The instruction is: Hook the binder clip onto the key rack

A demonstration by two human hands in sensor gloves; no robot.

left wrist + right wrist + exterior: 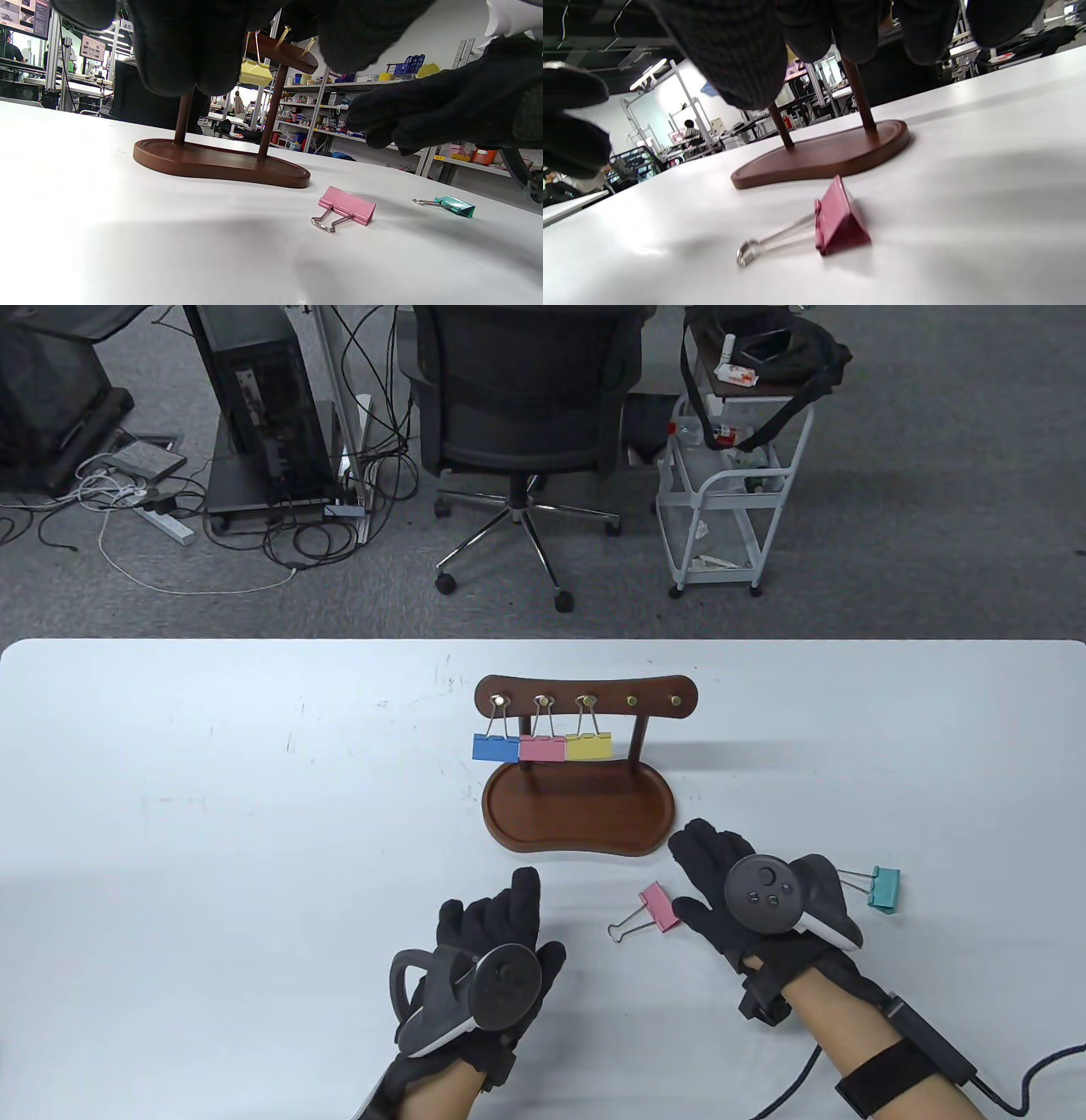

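the right hand [747,891] is hovering with fingers [742,55] spread and holding nothing, just right of the pink binder clip [653,909] lying near the bench's front edge, its long axis pointing toward the left hand [488,950].

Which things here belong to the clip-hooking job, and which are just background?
Job:
- key rack, three clips already hung, two hooks free
- pink binder clip on the table
- teal binder clip on the table
- right hand, holding nothing
- left hand, holding nothing

Background:
- office chair
- white cart
- floor cables
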